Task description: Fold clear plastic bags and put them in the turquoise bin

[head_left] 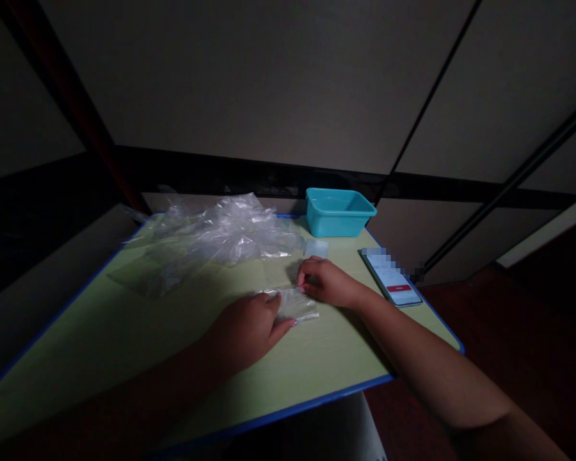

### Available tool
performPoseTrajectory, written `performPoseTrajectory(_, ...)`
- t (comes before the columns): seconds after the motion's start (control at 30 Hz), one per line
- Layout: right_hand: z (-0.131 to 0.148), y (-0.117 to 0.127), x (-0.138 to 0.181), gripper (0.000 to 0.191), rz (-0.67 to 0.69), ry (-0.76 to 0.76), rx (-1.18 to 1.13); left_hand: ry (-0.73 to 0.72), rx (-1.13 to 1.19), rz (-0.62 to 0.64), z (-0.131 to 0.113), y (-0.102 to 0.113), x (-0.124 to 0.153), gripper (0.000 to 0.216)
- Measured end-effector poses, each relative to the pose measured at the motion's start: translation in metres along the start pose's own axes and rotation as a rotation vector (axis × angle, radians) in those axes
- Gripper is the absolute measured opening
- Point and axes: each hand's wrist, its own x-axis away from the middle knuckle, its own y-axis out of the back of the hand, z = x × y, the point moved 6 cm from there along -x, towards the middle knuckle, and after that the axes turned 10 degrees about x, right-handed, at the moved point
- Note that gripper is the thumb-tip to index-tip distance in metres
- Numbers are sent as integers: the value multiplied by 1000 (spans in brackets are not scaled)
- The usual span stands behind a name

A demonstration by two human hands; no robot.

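Observation:
A small clear plastic bag lies flat near the middle of a pale green table with a blue edge. My left hand rests on the bag's left end, fingers closed against it and thumb stretched along its near edge. My right hand is curled at the bag's far right corner, fingertips pinched on the plastic. The scene is dim, and what is inside the bag cannot be made out.
A heap of crumpled clear plastic bags covers the far left of the table. A turquoise plastic tub stands at the far edge, with a small pale square in front of it. A lit phone lies at the right edge.

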Motion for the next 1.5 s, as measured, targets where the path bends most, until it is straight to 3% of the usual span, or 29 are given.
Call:
performPoseTrajectory(0.13, 0, -1, -1, 16, 2, -5, 0, 18, -19, 18, -1, 3, 0, 36)
performPoseTrajectory(0.77, 2, 0, 3, 16, 54, 59, 15, 35, -9, 41, 2, 0, -1, 44)
performPoseTrajectory(1.17, -1, 4, 1, 17, 38, -10, 71, -21, 38, 13, 4, -1, -2, 39)
performPoseTrajectory(1.33, -3, 1, 3, 11, 63, -88, -114, -42, 27, 10, 4, -1, 0, 41)
performPoseTrajectory(1.5, -7, -14, 3, 17, 99, -174, -325, -38, 21, 16, 4, -1, 0, 42)
